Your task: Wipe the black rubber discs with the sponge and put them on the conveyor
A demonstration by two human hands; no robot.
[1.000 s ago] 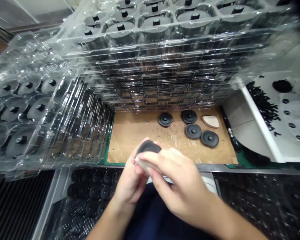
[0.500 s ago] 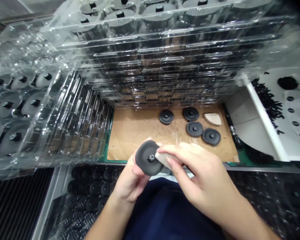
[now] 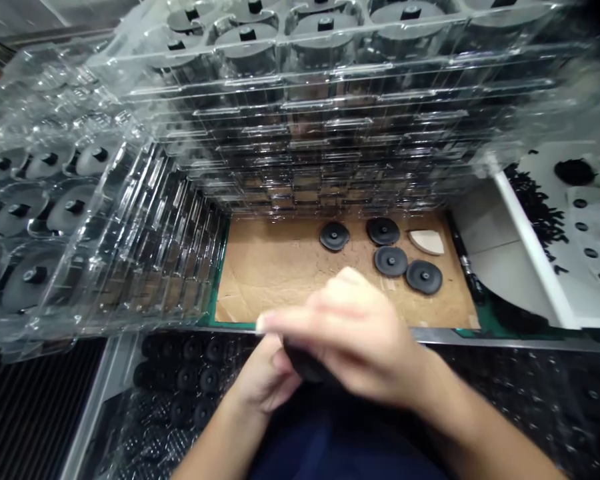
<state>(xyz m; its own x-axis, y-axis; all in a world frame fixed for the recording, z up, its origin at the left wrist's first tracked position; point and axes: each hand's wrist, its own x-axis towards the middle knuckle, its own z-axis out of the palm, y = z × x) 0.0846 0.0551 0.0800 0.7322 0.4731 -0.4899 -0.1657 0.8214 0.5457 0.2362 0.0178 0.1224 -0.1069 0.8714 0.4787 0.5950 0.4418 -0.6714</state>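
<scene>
Head view: a matt black, thin, rounded disc is gripped at its edge by the bent fingers and thumb of the left hand, just in front of the dark blue clothing. Most of it is covered by the right hand, which is curled over it and blurred by motion; whether anything is gripped there cannot be told.

Half a second ago the disc's stub side was turned to the camera, with an off-white pad pinched beside the stub in the right fingers. Now the disc has been tilted, the stub is hidden, and that pad cannot be made out. The same piece seems to be still in hand, with the handling shifted, it is judged, to its rim or another face.

No change is seen among the four black, round, stubbed discs laid on the brown cardboard sheet, nor in the cream, wedge-shaped pad beside them. Behind, more discs are held in stacked clear plastic trays.

No brand or label can be read. Dark oval marks are shown on a white sheet in the white-walled bin, too small to be deciphered.
</scene>
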